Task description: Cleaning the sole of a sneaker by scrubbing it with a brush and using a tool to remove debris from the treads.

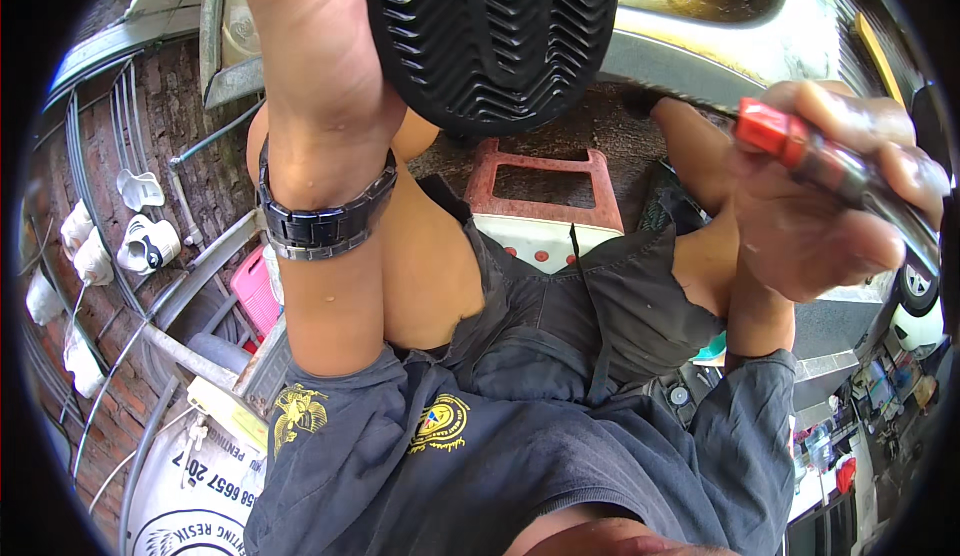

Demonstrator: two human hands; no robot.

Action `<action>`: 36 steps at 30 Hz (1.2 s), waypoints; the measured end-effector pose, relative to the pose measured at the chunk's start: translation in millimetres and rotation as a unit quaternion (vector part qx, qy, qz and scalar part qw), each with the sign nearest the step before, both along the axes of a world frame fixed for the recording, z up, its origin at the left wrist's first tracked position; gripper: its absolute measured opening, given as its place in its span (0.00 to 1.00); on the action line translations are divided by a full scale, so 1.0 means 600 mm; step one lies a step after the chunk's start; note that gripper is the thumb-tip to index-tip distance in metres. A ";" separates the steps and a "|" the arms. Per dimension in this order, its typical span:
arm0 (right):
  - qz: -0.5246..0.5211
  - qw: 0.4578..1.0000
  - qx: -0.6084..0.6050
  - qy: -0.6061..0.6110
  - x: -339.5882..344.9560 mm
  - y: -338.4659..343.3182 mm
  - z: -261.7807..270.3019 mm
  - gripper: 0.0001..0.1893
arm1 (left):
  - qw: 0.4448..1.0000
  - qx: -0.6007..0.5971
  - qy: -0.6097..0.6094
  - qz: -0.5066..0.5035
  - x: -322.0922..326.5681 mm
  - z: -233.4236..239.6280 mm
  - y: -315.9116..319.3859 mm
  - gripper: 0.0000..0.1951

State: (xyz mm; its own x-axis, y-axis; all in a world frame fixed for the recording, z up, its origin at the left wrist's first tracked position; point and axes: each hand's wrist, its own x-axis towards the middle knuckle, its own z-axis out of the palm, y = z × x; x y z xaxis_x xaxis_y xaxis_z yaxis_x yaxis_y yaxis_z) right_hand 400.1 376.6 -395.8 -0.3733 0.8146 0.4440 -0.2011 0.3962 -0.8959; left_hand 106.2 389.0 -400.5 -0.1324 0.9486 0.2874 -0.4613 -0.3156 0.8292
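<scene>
A black rubber sole with chevron tread point(495, 38) hangs at the top, close to the camera. My left hand point(319, 38), above a black link watch, is against its left edge; the fingers lie behind it or beyond the frame, and the grip is only partly seen. My right hand point(832, 181), palm up, is closed around a hand tool with a red collar point(766, 132) and a shiny, blurred handle. From the collar a thin, dark, ridged shaft or blade points left to the lower right edge of the sole, where its tip is hidden.
Below the sole stands a red and white plastic stool point(547, 237) between my legs. A pale basin with brownish water point(697, 45) is at the upper right. On the left are a brick wall point(172, 90) with hanging white items, a metal frame point(202, 361), a pink plastic basket point(255, 289) and a printed sack point(195, 473).
</scene>
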 end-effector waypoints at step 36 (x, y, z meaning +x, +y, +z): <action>-0.006 0.996 -0.086 0.003 -0.072 -0.065 -0.016 0.23 | 0.996 -0.010 -0.083 -0.025 -0.014 0.010 0.003 0.12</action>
State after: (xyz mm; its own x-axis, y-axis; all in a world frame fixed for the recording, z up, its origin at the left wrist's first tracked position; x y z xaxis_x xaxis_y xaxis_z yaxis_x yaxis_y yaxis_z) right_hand 357.1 337.5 -405.3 -0.3614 0.8826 0.3006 -0.2032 0.2401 -0.9492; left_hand 97.9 390.6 -394.3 -0.1297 0.9603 0.2471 -0.6079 -0.2739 0.7453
